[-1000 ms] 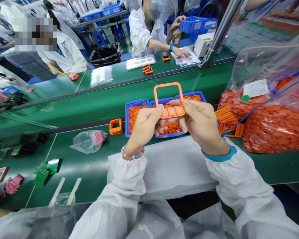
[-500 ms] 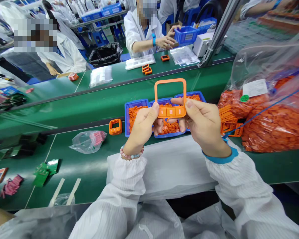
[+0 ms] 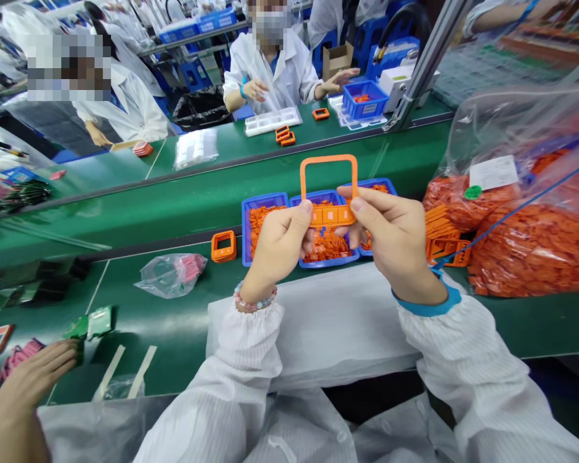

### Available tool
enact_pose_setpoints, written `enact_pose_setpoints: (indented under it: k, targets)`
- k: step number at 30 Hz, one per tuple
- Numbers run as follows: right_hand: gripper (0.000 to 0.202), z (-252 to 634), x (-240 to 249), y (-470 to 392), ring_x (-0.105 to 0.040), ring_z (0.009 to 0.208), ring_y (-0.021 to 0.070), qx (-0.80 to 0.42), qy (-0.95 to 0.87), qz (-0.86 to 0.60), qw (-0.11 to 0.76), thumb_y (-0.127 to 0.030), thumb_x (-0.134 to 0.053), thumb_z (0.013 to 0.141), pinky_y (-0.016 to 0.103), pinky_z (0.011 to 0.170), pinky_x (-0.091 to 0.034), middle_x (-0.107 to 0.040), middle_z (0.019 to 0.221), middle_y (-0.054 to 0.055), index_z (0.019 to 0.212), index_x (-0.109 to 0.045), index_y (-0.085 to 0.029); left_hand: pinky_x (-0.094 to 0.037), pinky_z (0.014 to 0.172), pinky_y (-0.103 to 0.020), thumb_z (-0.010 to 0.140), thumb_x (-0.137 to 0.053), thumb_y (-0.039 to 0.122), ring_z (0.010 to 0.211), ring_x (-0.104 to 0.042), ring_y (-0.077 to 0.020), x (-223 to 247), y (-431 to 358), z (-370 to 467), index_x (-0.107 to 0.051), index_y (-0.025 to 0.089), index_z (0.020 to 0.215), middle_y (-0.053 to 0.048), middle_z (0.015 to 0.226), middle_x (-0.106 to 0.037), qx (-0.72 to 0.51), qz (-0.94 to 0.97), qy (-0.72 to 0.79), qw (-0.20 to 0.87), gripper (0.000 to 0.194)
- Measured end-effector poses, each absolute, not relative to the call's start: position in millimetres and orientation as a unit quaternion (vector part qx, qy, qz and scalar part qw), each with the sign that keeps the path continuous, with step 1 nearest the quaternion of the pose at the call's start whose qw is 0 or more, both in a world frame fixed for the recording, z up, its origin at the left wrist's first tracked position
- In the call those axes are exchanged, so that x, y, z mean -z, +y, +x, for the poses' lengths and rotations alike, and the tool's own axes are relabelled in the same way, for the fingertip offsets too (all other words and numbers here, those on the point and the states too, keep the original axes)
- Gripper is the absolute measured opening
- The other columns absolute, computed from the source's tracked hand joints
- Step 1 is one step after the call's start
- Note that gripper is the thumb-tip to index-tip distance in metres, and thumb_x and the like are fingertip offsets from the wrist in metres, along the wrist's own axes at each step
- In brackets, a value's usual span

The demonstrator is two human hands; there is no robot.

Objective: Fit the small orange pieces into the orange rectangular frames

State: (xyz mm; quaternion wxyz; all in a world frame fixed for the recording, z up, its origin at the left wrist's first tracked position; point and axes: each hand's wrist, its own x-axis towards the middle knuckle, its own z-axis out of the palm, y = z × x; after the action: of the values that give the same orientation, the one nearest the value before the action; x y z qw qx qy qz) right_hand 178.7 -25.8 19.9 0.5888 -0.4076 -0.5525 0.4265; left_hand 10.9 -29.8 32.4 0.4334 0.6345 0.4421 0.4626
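An orange plastic frame [image 3: 329, 159] with a row of three buttons along its lower bar is held upright before me. My left hand [image 3: 282, 241] pinches its lower left corner between thumb and fingers. On the lower right side, my right hand [image 3: 390, 235] grips it the same way. Just beyond stand blue bins: a left bin [image 3: 244, 231], a middle bin [image 3: 329, 263] and a right bin partly hidden by my right hand, all holding small orange parts. Below my hands lies a white sheet [image 3: 318, 321]. A small stack of orange frames [image 3: 223, 256] sits left of the bins.
Large clear bags [image 3: 535, 238] of orange parts bulge at the right, beside loose orange frames [image 3: 446, 235]. A plastic bag with pink pieces [image 3: 174, 273] lies left. Another person's hand [image 3: 38, 379] reaches over green boards [image 3: 99, 321]. Across the green line, a masked co-worker [image 3: 275, 71] sits.
The orange frame and my right hand have shifted slightly left. Another person's hand has come in at lower left over the boards. The co-worker opposite has set down and released a blue bin.
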Motion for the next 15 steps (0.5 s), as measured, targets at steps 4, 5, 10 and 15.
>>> enact_pose_setpoints:
  k: [4, 5, 10, 15]
  targets:
    - [0.042, 182.0, -11.9, -19.6, -0.059, 0.048, 0.0126, -0.329, -0.608, -0.458, 0.560, -0.041, -0.076, 0.086, 0.027, 0.047, -0.049, -0.065, 0.064, -0.003, 0.123, -0.074, -0.019, -0.035, 0.048, -0.025, 0.100, -0.040, 0.066, 0.046, -0.046, -0.0089, -28.1, -27.9, 13.0, -0.047, 0.019, 0.060, 0.002, 0.052, -0.049, -0.443, 0.683, 0.461, 0.354, 0.062]
    - [0.041, 183.8, -10.7, -17.6, -0.062, 0.053, 0.0137, -0.284, -0.624, -0.468, 0.558, -0.039, -0.073, 0.089, 0.029, 0.051, -0.051, -0.069, 0.071, -0.001, 0.125, -0.073, -0.020, -0.034, 0.049, -0.026, 0.102, -0.038, 0.064, 0.047, -0.045, -0.0092, -27.6, -27.4, 13.4, -0.046, 0.020, 0.060, 0.002, 0.052, -0.048, -0.437, 0.692, 0.472, 0.329, 0.061]
    - [0.033, 191.2, -13.4, -12.0, -0.074, 0.090, 0.0235, -0.011, -0.735, -0.419, 0.533, -0.033, -0.067, 0.093, 0.040, 0.082, -0.060, -0.076, 0.117, 0.011, 0.123, -0.075, -0.021, -0.030, 0.055, -0.029, 0.105, -0.035, 0.053, 0.049, -0.042, -0.0111, -29.9, -26.2, 11.1, -0.041, 0.020, 0.057, 0.001, 0.050, -0.047, -0.390, 0.710, 0.529, 0.253, 0.058]
    - [0.018, 183.0, -3.1, -8.5, -0.075, 0.092, 0.0245, -0.013, -0.821, -0.331, 0.465, -0.028, -0.069, 0.093, 0.041, 0.085, -0.058, -0.080, 0.104, 0.007, 0.107, -0.080, -0.024, -0.026, 0.057, -0.030, 0.104, -0.035, 0.050, 0.053, -0.042, -0.0137, -31.3, -25.8, 2.3, -0.042, 0.020, 0.056, 0.000, 0.053, -0.046, -0.355, 0.711, 0.557, 0.241, 0.057]
